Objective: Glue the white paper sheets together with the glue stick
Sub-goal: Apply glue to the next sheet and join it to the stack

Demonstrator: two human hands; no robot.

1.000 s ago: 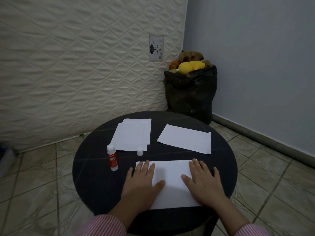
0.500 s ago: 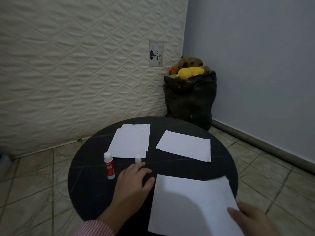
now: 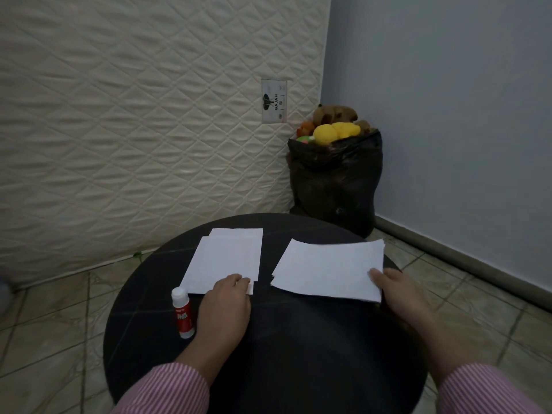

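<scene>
On the mattress (image 3: 134, 130) leaning against the wall I read one label (image 3: 274, 101): "GAJAH", printed sideways beside a dark elephant mark. The glue stick (image 3: 182, 312) stands upright and uncapped near the left edge of the round black counter (image 3: 298, 354); its red wrapper carries white lettering that I cannot make out.

I count one glue stick and two groups of white paper. The left stack (image 3: 225, 259) shows at least two sheets, one offset behind the other, lying flat. The right stack (image 3: 327, 268) has several edges fanned at its left corner; I cannot count them exactly.

My left hand (image 3: 224, 309) is curled with its fingers drawn together at the near edge of the left stack, just beside the glue stick; whether it pinches anything there I cannot tell. My right hand (image 3: 400, 297) is clamped on the near right corner of the right stack, thumb on top.

One black bag (image 3: 334, 186) of soft toys sits in the corner, with yellow and brown ones on top.
</scene>
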